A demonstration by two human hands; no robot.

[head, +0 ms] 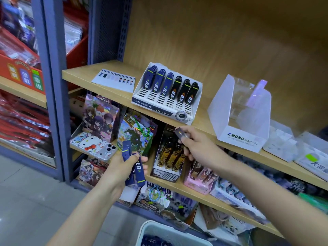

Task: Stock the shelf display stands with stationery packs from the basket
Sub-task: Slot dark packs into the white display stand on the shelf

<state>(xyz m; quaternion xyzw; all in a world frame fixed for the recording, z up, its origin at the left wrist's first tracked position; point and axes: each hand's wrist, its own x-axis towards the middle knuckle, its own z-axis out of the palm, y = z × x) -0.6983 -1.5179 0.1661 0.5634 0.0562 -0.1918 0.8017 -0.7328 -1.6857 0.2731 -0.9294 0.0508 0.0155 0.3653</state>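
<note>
The left grip (122, 167), lower centre of the frame, is curled tight round a small bundle of blue packs (134, 167). The thumb lies across their front and the packs stick out above and below the fingers. How many it holds cannot be counted.

The right grip (193, 146), just right of centre, pinches one dark pack (179, 133) between thumb and fingertips. The other fingers are folded under. That pack is blurred and its print is unreadable.

Above both, on the wooden shelf (81, 75), stands the white display stand (165, 103). It has three rows of blue packs on its left and three rows of black ones on its right, and the front slots are bare.

At the bottom edge the pale basket (150, 228) is cut off. Only its rim and some dark blue packs inside show.

To the right sits a clear MONO stand (239, 138) with hazy contents. A printed card (115, 81) lies flat at the upper left of the shelf.
</note>
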